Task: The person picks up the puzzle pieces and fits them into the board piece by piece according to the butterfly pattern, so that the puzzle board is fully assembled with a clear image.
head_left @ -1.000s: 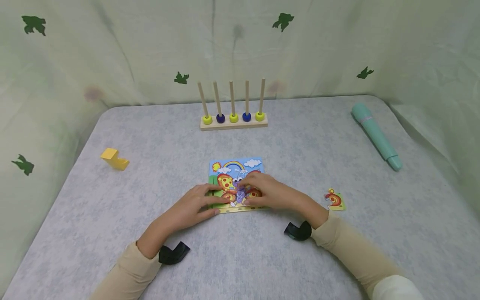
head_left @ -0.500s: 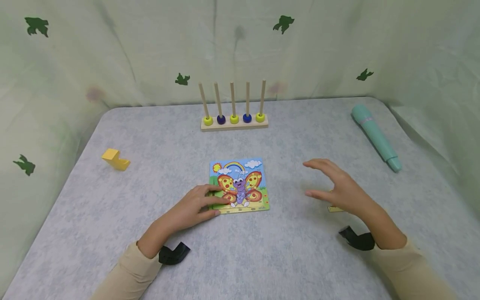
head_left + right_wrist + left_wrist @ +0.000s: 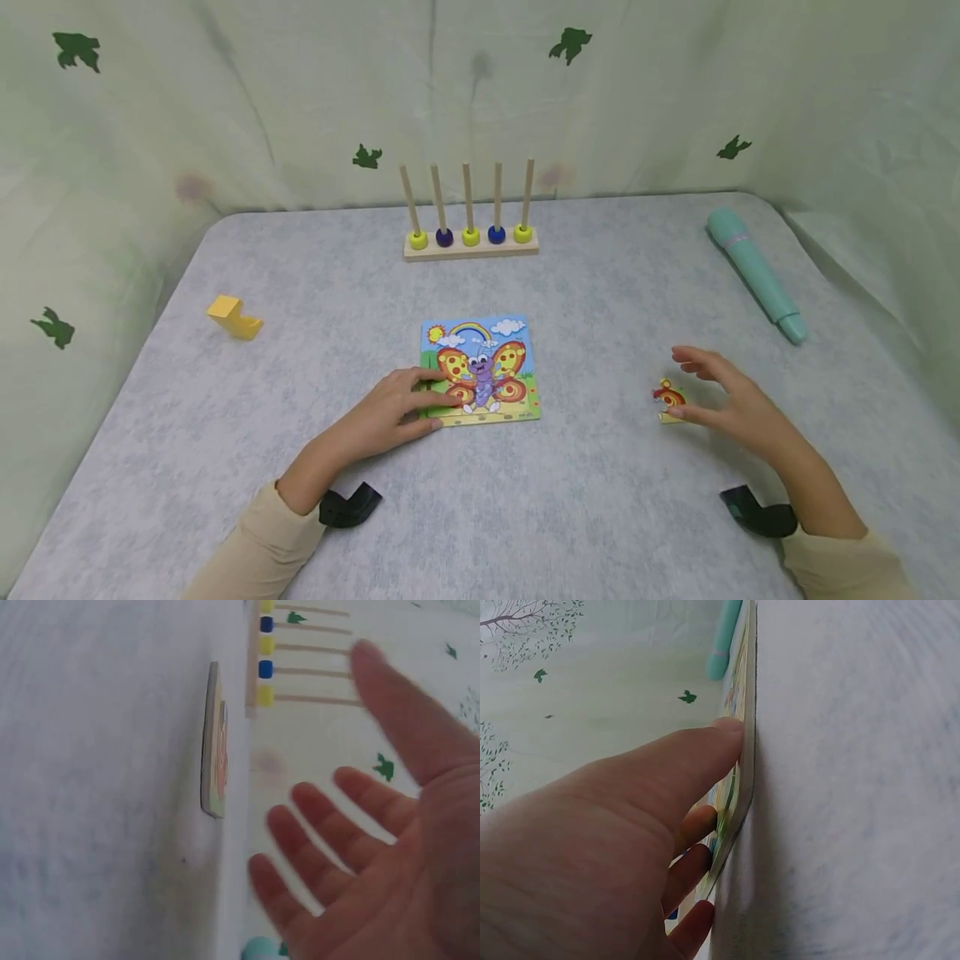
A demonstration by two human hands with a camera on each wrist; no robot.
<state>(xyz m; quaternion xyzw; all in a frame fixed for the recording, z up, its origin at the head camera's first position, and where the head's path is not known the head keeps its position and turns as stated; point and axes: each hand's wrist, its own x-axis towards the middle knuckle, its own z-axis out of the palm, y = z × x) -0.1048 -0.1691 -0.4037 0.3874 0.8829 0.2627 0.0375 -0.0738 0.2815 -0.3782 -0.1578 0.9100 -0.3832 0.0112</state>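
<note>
A square butterfly jigsaw puzzle (image 3: pixel 495 379) lies on the table in the middle of the head view. My left hand (image 3: pixel 390 415) rests on its left side, fingers spread over the picture; in the left wrist view the thumb (image 3: pixel 697 754) touches the edge of the puzzle (image 3: pixel 742 772). A small loose jigsaw piece (image 3: pixel 672 397), red, yellow and green, lies to the right. Over its right side hovers my right hand (image 3: pixel 738 408), thumb and fingers apart and holding nothing. In the right wrist view the piece (image 3: pixel 214 750) appears edge-on, with the hand (image 3: pixel 360 855) apart from it.
An abacus stand (image 3: pixel 471 247) with upright pegs and yellow and blue beads stands at the back. A teal microphone-shaped object (image 3: pixel 756 273) lies at the right. At the left is a yellow block-like object (image 3: pixel 235 317).
My right hand has left the puzzle and moved right, to just above the loose piece. The puzzle's right side now shows. My left hand stays in place.
</note>
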